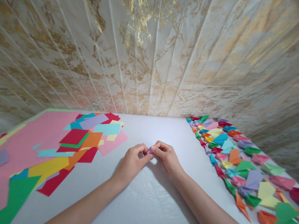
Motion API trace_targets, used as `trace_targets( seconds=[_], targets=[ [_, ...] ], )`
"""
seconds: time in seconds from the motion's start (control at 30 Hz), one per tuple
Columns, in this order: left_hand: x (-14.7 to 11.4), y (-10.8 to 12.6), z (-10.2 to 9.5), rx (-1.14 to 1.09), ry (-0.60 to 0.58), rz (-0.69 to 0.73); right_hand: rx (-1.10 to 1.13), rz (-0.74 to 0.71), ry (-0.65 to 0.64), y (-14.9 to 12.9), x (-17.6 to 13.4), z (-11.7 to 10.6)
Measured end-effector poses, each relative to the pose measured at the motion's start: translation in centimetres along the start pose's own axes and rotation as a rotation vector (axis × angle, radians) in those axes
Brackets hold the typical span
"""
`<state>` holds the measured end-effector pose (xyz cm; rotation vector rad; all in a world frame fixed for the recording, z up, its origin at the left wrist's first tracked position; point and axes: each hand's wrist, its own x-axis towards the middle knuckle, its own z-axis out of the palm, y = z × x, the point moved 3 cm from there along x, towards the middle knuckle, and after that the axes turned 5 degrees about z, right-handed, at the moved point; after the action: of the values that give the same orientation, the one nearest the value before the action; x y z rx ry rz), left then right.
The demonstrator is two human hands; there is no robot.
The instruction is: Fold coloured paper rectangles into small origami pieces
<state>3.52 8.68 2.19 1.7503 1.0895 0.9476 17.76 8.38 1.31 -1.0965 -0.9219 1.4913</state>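
A small piece of light purple paper (149, 151) is pinched between my two hands over the middle of the table. My left hand (136, 157) grips it from the left with thumb and forefinger. From the other side, my right hand (165, 155) holds it in the same kind of pinch, and the fingertips of both hands nearly meet. Most of the paper is hidden by the fingers, so its folded shape cannot be made out.
Coloured paper sheets, among them a red square (74, 137) and a green sheet (22, 193), overlap on a large pink sheet (46, 130) at left. Rows of folded paper pieces (233, 155) line the right of the white table (149, 130). A patterned curtain (140, 62) hangs behind.
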Motion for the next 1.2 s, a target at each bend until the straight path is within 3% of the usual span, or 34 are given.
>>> trace_targets(
  seconds=[0.33, 0.53, 0.73, 1.0, 1.2],
  targets=[
    [-0.3, 0.4, 0.5, 0.022, -0.023, -0.013, -0.019, 0.014, -0.023, 0.5, 0.0, 0.0],
    [0.0, 0.3, -0.3, 0.037, 0.006, -0.008, -0.03, -0.027, -0.06, 0.1, -0.2, 0.2],
    [0.5, -0.6, -1.3, 0.024, 0.01, -0.006, -0.066, -0.21, -0.022, -0.6, -0.2, 0.0],
    [0.7, 0.1, -1.8, 0.131, 0.005, 0.118, -0.204, -0.268, -0.041, -0.6, -0.1, -0.4],
    [0.7, 0.4, -1.8, 0.204, 0.022, 0.181, -0.484, -0.343, -0.069, -1.6, -0.6, 0.1]
  ],
)
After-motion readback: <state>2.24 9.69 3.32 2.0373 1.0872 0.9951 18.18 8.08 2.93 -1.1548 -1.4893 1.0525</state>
